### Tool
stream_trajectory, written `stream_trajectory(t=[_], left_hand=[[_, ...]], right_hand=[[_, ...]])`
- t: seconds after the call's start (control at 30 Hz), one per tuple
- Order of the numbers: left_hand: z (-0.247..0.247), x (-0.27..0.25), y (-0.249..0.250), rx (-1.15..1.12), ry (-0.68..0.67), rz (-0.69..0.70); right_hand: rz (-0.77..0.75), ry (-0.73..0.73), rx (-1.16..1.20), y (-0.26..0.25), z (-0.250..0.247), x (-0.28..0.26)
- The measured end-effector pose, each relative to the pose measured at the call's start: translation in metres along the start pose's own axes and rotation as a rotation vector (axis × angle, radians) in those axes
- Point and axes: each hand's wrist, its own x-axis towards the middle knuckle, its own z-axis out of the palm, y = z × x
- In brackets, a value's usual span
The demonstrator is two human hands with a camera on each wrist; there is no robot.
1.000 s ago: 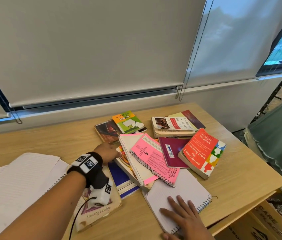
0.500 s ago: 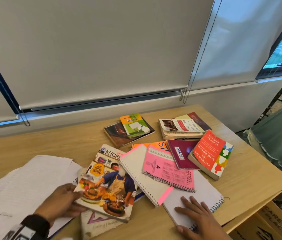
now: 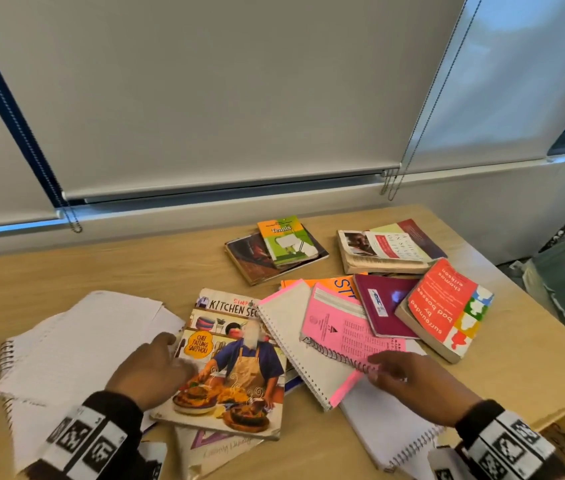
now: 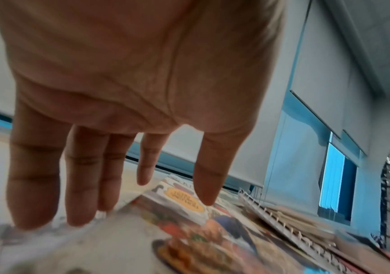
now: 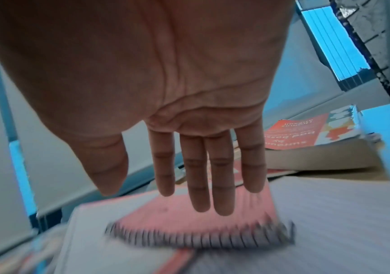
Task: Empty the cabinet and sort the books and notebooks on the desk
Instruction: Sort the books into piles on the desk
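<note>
The left hand [image 3: 151, 372] lies with straight, spread fingers over the near-left corner of the glossy illustrated cookbook [image 3: 229, 362]; in the left wrist view the fingertips hang just above or barely on the cover, and motion blur keeps me from saying which. It grips nothing. The right hand [image 3: 409, 377] is likewise flat and unclenched, fingers extended over the wire-bound edge of the pink spiral notebook [image 3: 346, 336], holding nothing.

The books and notebooks are all out on the pale wooden desk [image 3: 118, 268], overlapping in a loose heap between and beyond the two hands. The pink notebook rests on a white spiral notebook [image 3: 294, 341], which leans against the cookbook's right edge. Farther from the right hand sit a maroon booklet [image 3: 383, 303] and a thick red-and-white paperback [image 3: 447, 310].

The likely trouble is snagging: dragging the pink notebook could catch its coil on the white one's binding and pull both, or shove the ruled white spiral pad [image 3: 398, 431] under the right wrist toward the near desk edge, which is close there. Left of the left hand, loose open ruled pages [image 3: 83, 341] could crumple if the cookbook slides over them. Open room lies beyond the left hand, toward the window wall.
</note>
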Motion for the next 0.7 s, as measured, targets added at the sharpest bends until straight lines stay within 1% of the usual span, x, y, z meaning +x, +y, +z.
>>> stream_trajectory(t=[0.07, 0.13, 0.23, 0.3, 0.4, 0.47, 0.57, 0.63, 0.7], left_hand=[[0.011, 0.005, 0.009, 0.062, 0.048, 0.003], [0.024, 0.008, 0.025, 0.156, 0.080, 0.001], [0.045, 0.011, 0.053, 0.263, 0.064, -0.059], [0.053, 0.016, 0.057, 0.230, 0.084, -0.117], [0.052, 0.025, 0.050, 0.147, 0.128, -0.159], [0.052, 0.027, 0.046, 0.134, 0.128, -0.164], [0.054, 0.030, 0.044, 0.119, 0.131, -0.155], [0.057, 0.030, 0.039, 0.109, 0.160, -0.163], [0.059, 0.028, 0.038, 0.088, 0.188, -0.168]], right_hand=[[0.007, 0.087, 0.085, 0.008, -0.030, 0.021], [0.053, 0.237, 0.183, 0.026, -0.066, 0.049], [0.185, 0.400, 0.293, 0.066, -0.126, 0.110], [0.270, 0.448, 0.336, 0.094, -0.158, 0.157], [0.355, 0.433, 0.292, 0.130, -0.189, 0.218], [0.419, 0.390, 0.207, 0.150, -0.196, 0.248], [0.494, 0.307, 0.097, 0.171, -0.195, 0.275], [0.549, 0.243, 0.064, 0.186, -0.189, 0.290], [0.563, 0.179, 0.018, 0.195, -0.184, 0.301]])
